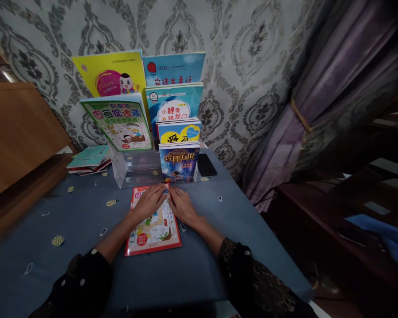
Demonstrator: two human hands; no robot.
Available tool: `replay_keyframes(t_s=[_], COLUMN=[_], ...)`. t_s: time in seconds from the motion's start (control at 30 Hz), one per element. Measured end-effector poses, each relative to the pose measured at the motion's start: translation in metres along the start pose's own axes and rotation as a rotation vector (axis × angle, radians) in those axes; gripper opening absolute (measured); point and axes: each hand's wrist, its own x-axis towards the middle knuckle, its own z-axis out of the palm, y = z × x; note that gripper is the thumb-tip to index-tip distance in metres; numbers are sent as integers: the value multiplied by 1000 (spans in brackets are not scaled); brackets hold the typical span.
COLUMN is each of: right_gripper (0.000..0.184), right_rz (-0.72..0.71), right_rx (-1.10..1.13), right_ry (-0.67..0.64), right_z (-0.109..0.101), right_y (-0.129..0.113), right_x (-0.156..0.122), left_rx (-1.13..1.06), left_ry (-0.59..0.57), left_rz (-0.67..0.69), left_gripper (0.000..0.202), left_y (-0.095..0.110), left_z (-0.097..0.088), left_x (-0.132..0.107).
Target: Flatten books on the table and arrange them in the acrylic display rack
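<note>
A red-bordered children's book (157, 229) lies closed and flat on the blue-grey table, its cover facing up. My left hand (150, 202) rests flat across the upper part of the cover with its fingers stretched out. Along the book's upper right edge lies my right hand (182, 204), fingers extended and their tips on the cover. Just beyond my fingertips stands a clear acrylic book stand (137, 165). Its front right slot bears a dark blue book (179, 161), and a green-bordered book (122, 126) leans at its left.
Higher on the stand are a yellow book (109, 66) and a blue book (175, 66). A black phone (207, 164) lies right of the stand. Several stacked books (89, 158) lie to its left. A wooden panel (23, 132) borders the table's left; a purple curtain (281, 132) hangs right.
</note>
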Motion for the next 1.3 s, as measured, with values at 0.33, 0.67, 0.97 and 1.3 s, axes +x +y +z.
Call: replay_keyframes(t_s=[0.33,0.67,0.97,1.3], right_gripper=[37,39,39,37], right_rz=[-17,-9,-3,28], right_rx=[-13,-6,18,11], right_ry=[-10,-22,-23,-45], right_z=[6,3,2,-4], right_y=[5,2,3,-1], right_x=[1,1,3,3], left_rx=[43,192,98,-70], left_ry=[-51,-8,-146,-387], left_rz=[-184,-331,-108,184], left_gripper=[53,63,66,61], left_y=[-22,2,31,42], left_z=[-12,2,-5,-40], left_x=[-47,-76,-62,-50])
